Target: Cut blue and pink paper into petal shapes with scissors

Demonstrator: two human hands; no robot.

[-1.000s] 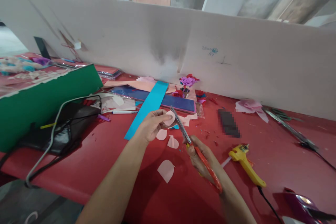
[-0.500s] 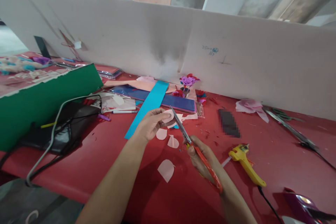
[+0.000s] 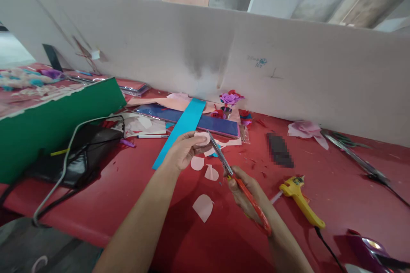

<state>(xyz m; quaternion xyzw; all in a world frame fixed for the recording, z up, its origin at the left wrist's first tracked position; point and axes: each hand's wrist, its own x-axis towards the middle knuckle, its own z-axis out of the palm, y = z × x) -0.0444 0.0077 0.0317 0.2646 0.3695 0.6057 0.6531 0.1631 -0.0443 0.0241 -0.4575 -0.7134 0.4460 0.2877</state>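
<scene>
A: What has just been changed?

B: The small pink piece (image 3: 205, 135) has been tilted and drawn slightly up and leftward, while the scissors (image 3: 225, 163) have been held almost in place. Its right edge is presented to the blade tips, so a different stretch of edge seems to be offered for trimming.

A: How are the hands occupied?

B: The pink piece is pinched between thumb and fingers by the left hand (image 3: 184, 151), above the counter (image 3: 128, 204). The scissors are gripped around their orange-red handles by the right hand (image 3: 245, 187). Whether the blades are parted or closed cannot be told.

A: What else is laid about?

B: Three loose pink pieces are spread below the hands: a rounded one (image 3: 197, 163), a folded-looking one (image 3: 211, 173) and a larger pointed one (image 3: 203, 208). A bright blue strip (image 3: 179, 134) is laid just behind the left hand. A yellow glue gun (image 3: 299, 200) is placed to the right of the right hand, its cord led toward the near edge.

A: Is anything in the way?

B: Nothing is seen between blades and piece, though the lower edge is partly covered by the fingers.
</scene>
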